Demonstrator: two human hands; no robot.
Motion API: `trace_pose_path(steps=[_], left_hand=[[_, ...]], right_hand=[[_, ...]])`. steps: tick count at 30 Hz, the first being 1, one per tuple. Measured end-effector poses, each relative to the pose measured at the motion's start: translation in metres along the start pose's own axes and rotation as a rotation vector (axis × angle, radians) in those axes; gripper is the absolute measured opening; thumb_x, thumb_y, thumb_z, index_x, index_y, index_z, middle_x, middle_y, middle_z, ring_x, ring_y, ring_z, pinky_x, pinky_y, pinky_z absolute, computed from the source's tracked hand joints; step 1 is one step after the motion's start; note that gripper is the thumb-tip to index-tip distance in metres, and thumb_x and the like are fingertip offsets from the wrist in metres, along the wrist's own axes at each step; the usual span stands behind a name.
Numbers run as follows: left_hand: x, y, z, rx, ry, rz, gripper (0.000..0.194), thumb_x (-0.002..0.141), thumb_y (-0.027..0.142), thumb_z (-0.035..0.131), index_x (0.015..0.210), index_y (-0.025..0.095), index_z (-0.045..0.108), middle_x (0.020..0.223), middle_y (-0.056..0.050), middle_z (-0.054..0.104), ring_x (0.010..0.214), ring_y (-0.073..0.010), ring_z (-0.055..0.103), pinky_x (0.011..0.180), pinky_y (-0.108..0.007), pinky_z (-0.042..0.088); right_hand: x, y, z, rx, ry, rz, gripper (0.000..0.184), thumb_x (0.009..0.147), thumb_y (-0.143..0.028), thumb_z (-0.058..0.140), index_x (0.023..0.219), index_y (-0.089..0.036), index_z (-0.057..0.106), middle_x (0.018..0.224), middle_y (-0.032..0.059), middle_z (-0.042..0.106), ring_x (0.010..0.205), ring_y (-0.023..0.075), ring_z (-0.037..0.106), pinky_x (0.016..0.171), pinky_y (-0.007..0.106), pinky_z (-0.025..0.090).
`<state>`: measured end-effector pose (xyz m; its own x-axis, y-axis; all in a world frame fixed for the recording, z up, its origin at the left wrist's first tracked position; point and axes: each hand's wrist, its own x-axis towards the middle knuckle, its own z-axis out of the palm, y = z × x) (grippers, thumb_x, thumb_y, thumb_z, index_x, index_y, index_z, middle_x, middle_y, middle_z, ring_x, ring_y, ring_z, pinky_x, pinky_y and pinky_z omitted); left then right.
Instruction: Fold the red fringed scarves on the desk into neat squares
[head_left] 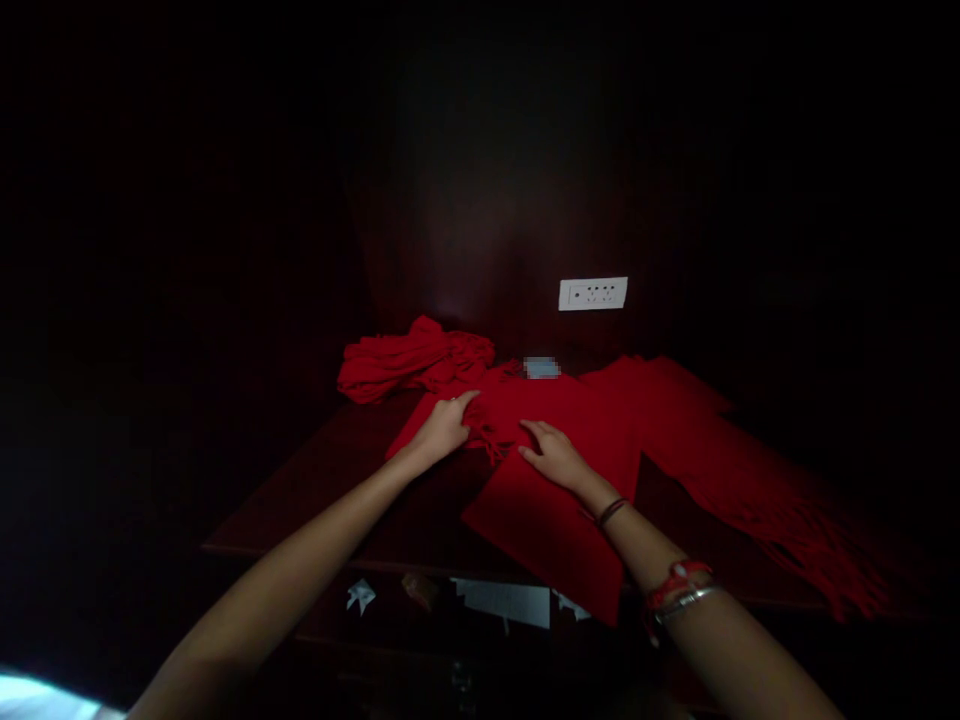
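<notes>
A red fringed scarf (551,400) lies spread over a dark wooden surface, with one part hanging over the front edge. My left hand (444,428) rests on its left part beside the fringe, index finger stretched out and thumb apart. Over the middle of the cloth is my right hand (556,456), its fingers spread and slightly bent, with no cloth visibly gripped. To the right, a long red fringed length (697,450) reaches toward the front edge; whether it belongs to the same scarf, I cannot tell. A bunched red cloth (409,358) sits at the back left.
Behind the scarf lies a small pale blue item (541,368), blurred out. A white socket panel (593,294) is on the dark back wall. Below the front edge of the wooden surface (315,510), white paper (510,602) and a brownish object (420,590) show in a dark space.
</notes>
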<state>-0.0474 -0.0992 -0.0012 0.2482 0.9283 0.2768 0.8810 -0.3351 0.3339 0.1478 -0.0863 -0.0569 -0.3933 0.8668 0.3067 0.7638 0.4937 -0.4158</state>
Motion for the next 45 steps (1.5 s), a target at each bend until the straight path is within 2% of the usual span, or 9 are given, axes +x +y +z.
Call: trace_pose_path(steps=[3, 6, 11, 17, 25, 30, 34, 39, 45], left_hand=[[0.007, 0.008, -0.006, -0.279, -0.169, 0.033, 0.076, 0.066, 0.009, 0.051, 0.132, 0.020, 0.014, 0.110, -0.009, 0.052, 0.091, -0.0164, 0.054, 0.077, -0.026, 0.043], [0.013, -0.009, -0.018, -0.423, -0.363, 0.114, 0.083, 0.068, 0.020, 0.056, 0.133, 0.021, 0.005, 0.116, -0.011, 0.048, 0.094, -0.0162, 0.053, 0.078, -0.027, 0.043], [0.028, -0.062, -0.022, -0.053, 0.082, 0.108, 0.042, 0.081, 0.029, 0.036, 0.120, 0.015, 0.038, 0.116, -0.008, 0.048, 0.107, -0.0160, 0.044, 0.094, -0.030, 0.031], [0.032, -0.091, 0.022, 0.122, -0.154, 0.192, 0.049, 0.083, 0.036, 0.028, 0.124, 0.011, 0.032, 0.131, -0.008, 0.032, 0.121, -0.0137, 0.026, 0.100, -0.026, 0.021], [0.030, -0.094, 0.029, 0.136, -0.073, 0.031, 0.063, 0.082, 0.037, 0.024, 0.130, -0.001, 0.008, 0.135, -0.017, 0.014, 0.124, -0.0222, 0.013, 0.101, -0.032, 0.016], [0.030, -0.092, 0.032, 0.166, -0.068, -0.027, 0.060, 0.082, 0.031, 0.024, 0.129, -0.004, 0.008, 0.134, -0.021, 0.018, 0.124, -0.0240, 0.016, 0.099, -0.034, 0.019], [0.033, -0.092, 0.035, 0.177, -0.126, -0.098, 0.059, 0.081, 0.030, 0.023, 0.129, -0.003, 0.011, 0.134, -0.020, 0.016, 0.124, -0.0249, 0.015, 0.099, -0.036, 0.018], [0.033, -0.086, 0.032, 0.176, -0.172, -0.146, 0.059, 0.082, 0.031, 0.023, 0.129, -0.004, 0.013, 0.135, -0.019, 0.015, 0.124, -0.0250, 0.013, 0.099, -0.037, 0.016], [0.028, -0.086, 0.019, 0.168, -0.204, 0.075, 0.059, 0.082, 0.040, 0.027, 0.130, 0.006, 0.019, 0.137, -0.013, 0.013, 0.125, -0.0219, 0.009, 0.101, -0.035, 0.013]], right_hand=[[0.000, -0.001, -0.001, 0.124, 0.061, -0.006, 0.064, 0.072, -0.038, 0.048, 0.126, -0.010, 0.028, 0.124, 0.0144, 0.040, 0.113, 0.0199, 0.037, 0.094, 0.034, 0.028], [-0.001, -0.004, -0.002, 0.166, 0.059, -0.043, 0.073, 0.068, -0.042, 0.052, 0.129, -0.013, 0.023, 0.125, 0.0140, 0.039, 0.114, 0.0217, 0.035, 0.095, 0.038, 0.027], [-0.006, -0.009, -0.004, 0.139, 0.014, -0.144, 0.074, 0.065, -0.044, 0.056, 0.128, -0.018, 0.025, 0.126, 0.0111, 0.036, 0.116, 0.0225, 0.031, 0.096, 0.041, 0.022], [0.000, -0.008, -0.012, 0.245, -0.007, -0.134, 0.052, 0.073, -0.041, 0.049, 0.118, -0.016, 0.042, 0.117, 0.0093, 0.046, 0.107, 0.0178, 0.042, 0.092, 0.031, 0.031], [0.095, -0.052, -0.006, 0.204, -0.133, 0.099, 0.022, 0.075, -0.020, 0.046, 0.091, -0.014, 0.059, 0.098, 0.0075, 0.060, 0.093, 0.0179, 0.052, 0.080, 0.026, 0.038], [0.134, -0.063, 0.015, 0.265, -0.189, 0.122, 0.014, 0.069, -0.026, 0.053, 0.062, -0.014, 0.054, 0.054, -0.0025, 0.054, 0.053, 0.0090, 0.049, 0.052, 0.019, 0.038], [0.136, -0.057, 0.010, 0.337, -0.198, 0.087, 0.024, 0.070, -0.031, 0.050, 0.053, -0.016, 0.042, 0.040, -0.0095, 0.035, 0.037, 0.0038, 0.033, 0.040, 0.016, 0.027], [0.121, -0.052, -0.006, 0.217, -0.269, 0.171, 0.013, 0.063, -0.018, 0.055, 0.059, -0.017, 0.043, 0.042, -0.0078, 0.044, 0.040, 0.0050, 0.043, 0.042, 0.016, 0.031], [0.118, -0.047, -0.017, -0.043, -0.346, 0.299, 0.013, 0.061, -0.020, 0.059, 0.052, -0.015, 0.051, 0.040, -0.0026, 0.046, 0.047, 0.0099, 0.049, 0.045, 0.019, 0.034]])
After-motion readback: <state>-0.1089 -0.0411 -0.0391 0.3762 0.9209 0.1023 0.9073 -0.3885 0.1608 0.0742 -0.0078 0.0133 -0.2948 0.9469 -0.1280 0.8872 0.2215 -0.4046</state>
